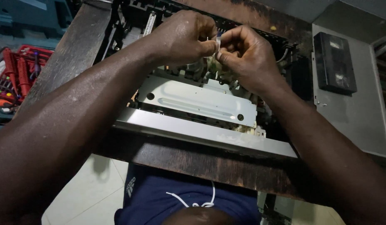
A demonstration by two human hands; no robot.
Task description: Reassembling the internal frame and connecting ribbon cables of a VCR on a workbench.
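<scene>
Head view showed 2 hands meeting over an opened video recorder (201, 104) on a dark wooden bench (193, 160). The left hand (182, 37) and right hand (243, 56) both pinched a small white ribbon strip (218, 43) between fingertips, held just above the machine's rear half. A silver metal plate (197, 100) lay below them. A black video cassette (335, 62) rested on a grey cover (364, 121) to the right, red-handled tools (18, 73) to the left.

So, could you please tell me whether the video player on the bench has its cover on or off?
Off: the video player shows its bare metal deck and inner parts.
</scene>
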